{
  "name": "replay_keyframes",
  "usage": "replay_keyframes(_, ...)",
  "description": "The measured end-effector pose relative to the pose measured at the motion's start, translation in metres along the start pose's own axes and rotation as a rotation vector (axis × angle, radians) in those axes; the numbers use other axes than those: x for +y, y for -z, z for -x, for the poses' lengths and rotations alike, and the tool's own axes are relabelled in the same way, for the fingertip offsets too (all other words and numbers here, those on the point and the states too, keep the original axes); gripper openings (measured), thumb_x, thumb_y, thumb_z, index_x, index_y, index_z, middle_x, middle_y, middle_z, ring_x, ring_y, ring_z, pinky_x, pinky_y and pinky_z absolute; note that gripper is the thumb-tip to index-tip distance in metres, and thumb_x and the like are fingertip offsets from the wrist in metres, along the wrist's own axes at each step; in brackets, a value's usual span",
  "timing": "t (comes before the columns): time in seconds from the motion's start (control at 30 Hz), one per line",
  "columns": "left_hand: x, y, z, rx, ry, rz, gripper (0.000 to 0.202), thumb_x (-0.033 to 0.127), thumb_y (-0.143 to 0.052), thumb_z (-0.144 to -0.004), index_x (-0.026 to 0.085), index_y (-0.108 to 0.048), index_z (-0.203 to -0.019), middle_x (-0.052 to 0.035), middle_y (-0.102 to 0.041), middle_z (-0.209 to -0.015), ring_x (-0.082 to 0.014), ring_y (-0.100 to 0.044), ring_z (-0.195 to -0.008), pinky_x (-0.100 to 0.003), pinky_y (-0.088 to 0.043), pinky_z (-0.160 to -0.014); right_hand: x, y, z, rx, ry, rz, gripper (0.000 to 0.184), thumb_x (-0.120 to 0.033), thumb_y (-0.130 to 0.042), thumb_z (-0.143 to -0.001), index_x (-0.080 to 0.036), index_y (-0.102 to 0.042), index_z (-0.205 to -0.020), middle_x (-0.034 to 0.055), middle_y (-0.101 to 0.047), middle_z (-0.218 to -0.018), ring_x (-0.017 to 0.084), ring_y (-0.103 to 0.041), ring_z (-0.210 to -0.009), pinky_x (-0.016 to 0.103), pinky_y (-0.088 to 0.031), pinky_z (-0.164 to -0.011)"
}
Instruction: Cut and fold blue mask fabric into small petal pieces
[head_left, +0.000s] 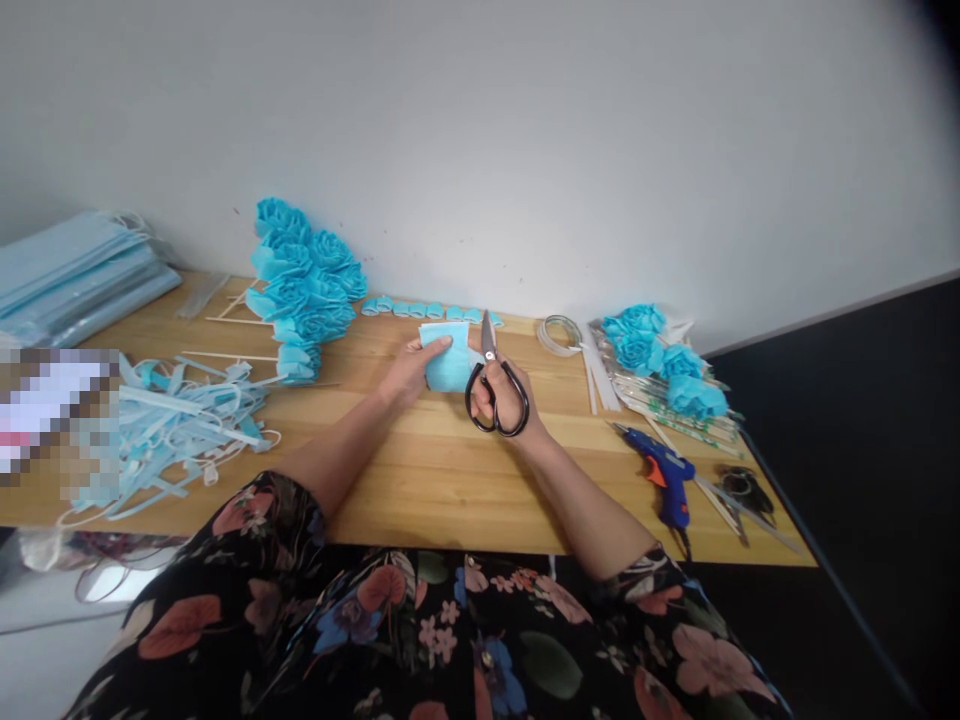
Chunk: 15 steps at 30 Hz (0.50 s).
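Note:
Over the middle of the wooden table, my left hand [409, 372] pinches a folded piece of light blue mask fabric [450, 368], thumb on its front. My right hand [508, 395] has its fingers wrapped around black-handled scissors [489, 340], whose blades point up toward the wall and look closed. Right beside the fabric's right edge are the scissors; whether the right fingers also touch the fabric I cannot tell. Behind both hands, a row of small folded blue pieces [416, 310] lies along the back of the table [420, 480].
Blue fabric roses on sticks [307, 270] lie back left, near a heap of cut mask strips [187, 420] and stacked masks [75, 265]. On the right are a tape roll [559, 336], more blue roses [637, 335], a blue glue gun [664, 475] and a dark tool [746, 492].

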<state>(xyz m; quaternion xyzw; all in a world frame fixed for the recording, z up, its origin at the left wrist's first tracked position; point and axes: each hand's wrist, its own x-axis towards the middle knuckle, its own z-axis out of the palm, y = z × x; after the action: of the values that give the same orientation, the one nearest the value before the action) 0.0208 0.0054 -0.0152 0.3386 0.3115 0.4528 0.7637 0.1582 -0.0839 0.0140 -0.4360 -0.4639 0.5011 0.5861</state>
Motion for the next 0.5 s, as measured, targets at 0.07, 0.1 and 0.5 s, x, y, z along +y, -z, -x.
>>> replay_keyframes(0.07, 0.0, 0.0, -0.001, 0.022, -0.002, 0.013, 0.049, 0.041, -0.093, -0.053, 0.012, -0.074, -0.088, -0.0096, -0.077, -0.084, -0.0252, -0.072, -0.079, -0.038, -0.057, -0.079, -0.005, 0.004, -0.003, 0.066, 0.043, -0.021, 0.068, -0.073, -0.058, -0.082, -0.019, -0.058, -0.124, -0.0105, -0.043, -0.049, 0.008, -0.037, -0.035, 0.025, -0.046, -0.044)
replay_keyframes(0.1, 0.0, 0.0, -0.001, 0.03, -0.006, 0.023, 0.05, 0.041, -0.093, -0.053, 0.012, -0.074, -0.089, -0.0097, -0.077, -0.086, -0.0256, -0.073, -0.081, -0.038, -0.057, -0.08, -0.008, 0.006, -0.005, 0.095, 0.063, -0.034, 0.072, -0.077, -0.055, -0.081, -0.02, -0.058, -0.126, -0.0102, -0.043, -0.05, 0.008, -0.036, -0.036, 0.026, -0.047, -0.045)
replay_keyframes(0.5, -0.004, 0.003, -0.008, 0.029, -0.022, 0.031, 0.048, 0.039, -0.094, -0.052, 0.014, -0.074, -0.087, -0.0074, -0.077, -0.084, -0.0206, -0.072, -0.077, -0.034, -0.056, -0.081, -0.036, 0.079, -0.003, 0.068, 0.085, 1.115, 0.06, -0.054, -0.069, -0.08, -0.023, -0.063, -0.131, 0.0067, -0.07, -0.092, 0.024, -0.065, -0.084, 0.034, -0.052, -0.075)
